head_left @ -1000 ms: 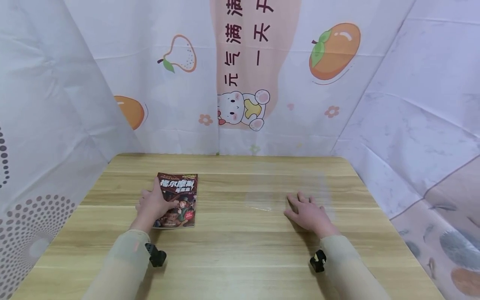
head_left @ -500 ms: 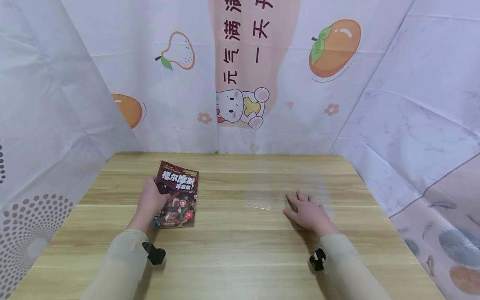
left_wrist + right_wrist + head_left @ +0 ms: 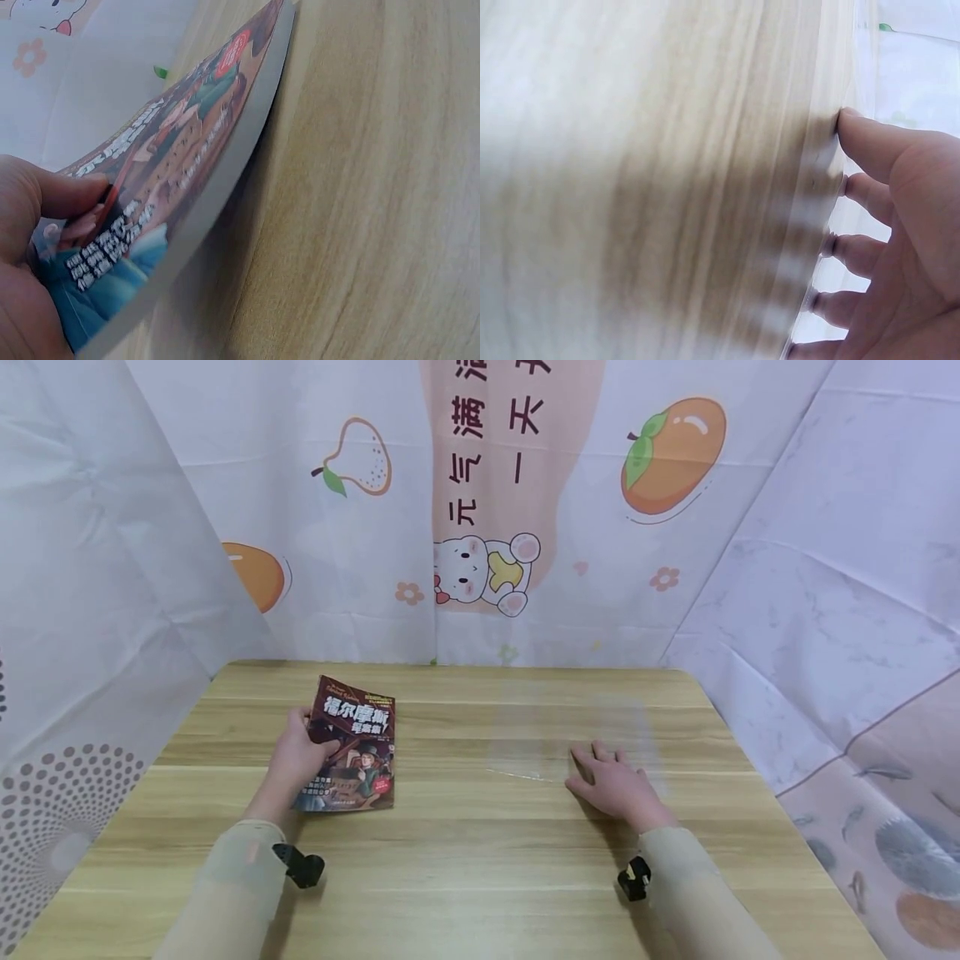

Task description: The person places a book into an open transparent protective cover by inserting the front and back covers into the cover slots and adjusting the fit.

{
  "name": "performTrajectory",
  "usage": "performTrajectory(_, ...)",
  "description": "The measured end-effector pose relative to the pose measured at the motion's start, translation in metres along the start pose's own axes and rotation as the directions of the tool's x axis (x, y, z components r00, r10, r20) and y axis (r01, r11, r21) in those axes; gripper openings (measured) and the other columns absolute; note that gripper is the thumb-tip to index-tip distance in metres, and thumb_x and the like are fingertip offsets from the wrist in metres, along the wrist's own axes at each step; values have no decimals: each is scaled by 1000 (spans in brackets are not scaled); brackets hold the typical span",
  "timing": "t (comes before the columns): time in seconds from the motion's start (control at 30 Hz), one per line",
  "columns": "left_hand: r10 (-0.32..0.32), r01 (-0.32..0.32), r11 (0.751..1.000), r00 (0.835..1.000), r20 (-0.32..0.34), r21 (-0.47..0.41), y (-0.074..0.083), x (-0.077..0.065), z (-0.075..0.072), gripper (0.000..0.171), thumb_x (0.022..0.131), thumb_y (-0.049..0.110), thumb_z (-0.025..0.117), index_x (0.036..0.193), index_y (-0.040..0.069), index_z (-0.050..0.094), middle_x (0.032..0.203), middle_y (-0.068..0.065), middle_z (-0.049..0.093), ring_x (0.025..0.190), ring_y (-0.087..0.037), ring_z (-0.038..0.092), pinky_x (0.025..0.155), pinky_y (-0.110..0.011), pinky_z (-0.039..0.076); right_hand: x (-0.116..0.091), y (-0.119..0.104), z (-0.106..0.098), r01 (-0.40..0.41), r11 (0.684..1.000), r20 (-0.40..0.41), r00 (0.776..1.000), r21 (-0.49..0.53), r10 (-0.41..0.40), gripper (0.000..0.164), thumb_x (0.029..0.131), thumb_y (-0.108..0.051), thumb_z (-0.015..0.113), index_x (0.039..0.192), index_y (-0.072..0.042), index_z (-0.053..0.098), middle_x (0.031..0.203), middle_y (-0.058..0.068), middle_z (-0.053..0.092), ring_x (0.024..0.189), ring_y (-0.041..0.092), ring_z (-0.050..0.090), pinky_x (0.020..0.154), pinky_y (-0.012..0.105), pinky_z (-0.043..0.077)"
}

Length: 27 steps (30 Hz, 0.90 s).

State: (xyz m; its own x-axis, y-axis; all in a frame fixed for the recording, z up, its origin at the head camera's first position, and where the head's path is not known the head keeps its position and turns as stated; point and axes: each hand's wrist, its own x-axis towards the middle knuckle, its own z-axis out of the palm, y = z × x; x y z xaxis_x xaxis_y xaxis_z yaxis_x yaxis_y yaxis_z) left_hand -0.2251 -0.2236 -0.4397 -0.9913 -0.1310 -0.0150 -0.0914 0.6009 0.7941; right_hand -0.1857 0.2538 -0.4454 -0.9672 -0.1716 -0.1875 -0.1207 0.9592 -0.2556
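Observation:
My left hand point(image 3: 295, 762) grips the left edge of a dark paperback book point(image 3: 363, 752) with a cartoon cover, its thumb point(image 3: 75, 193) on the front. In the left wrist view the book point(image 3: 202, 135) is tilted, with the gripped side raised off the wood and the far end low at the tabletop. The fingers behind the book are hidden. On the right, my right hand point(image 3: 617, 785) rests with spread fingers on a thin clear plastic sheet point(image 3: 525, 743). Its fingertips point(image 3: 845, 184) touch down on the surface in the right wrist view.
The wooden table point(image 3: 450, 852) bears both the book and the sheet. A white curtain point(image 3: 360, 552) with fruit prints hangs right behind its back edge. More cloth stands along the left and right sides.
The left hand has lifted the left side of the book, which lay flat before and now tilts up. The right hand has stayed in place.

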Motion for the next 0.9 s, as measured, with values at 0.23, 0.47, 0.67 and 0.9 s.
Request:
performTrajectory(0.23,-30,36,990,999,43,-139,3,-1,-1,74,91,8,63,145,-1,14,137,-37,38,125,-48,38,107,-61,28,-1,-2,0,1,1000,9,1000,11,-1,66,98,-49,50,151,-16,31,155,26,18,133,58,12,95,81,18)
performTrajectory(0.47,-41,54,969,997,60,-243,8,-1,-1,73,93,8,61,147,6,11,139,-35,38,127,-45,36,108,-59,26,-2,-3,0,10,1000,-5,1000,7,-10,65,97,-48,51,150,-15,32,154,27,20,133,58,13,94,82,19)
performTrajectory(0.67,-33,56,951,996,81,-306,14,0,1,74,94,12,61,148,11,10,136,-30,41,118,-39,44,97,-49,40,-3,-5,0,20,1000,-6,1000,4,-20,65,97,-48,51,150,-15,33,154,26,20,133,58,13,94,82,19)
performTrajectory(0.9,-13,53,927,994,110,-372,25,1,3,71,96,16,60,147,14,10,130,-23,49,107,-31,55,86,-36,47,-4,-9,2,40,999,-15,999,-7,-40,65,97,-49,50,150,-16,34,154,25,22,133,57,15,95,81,20)
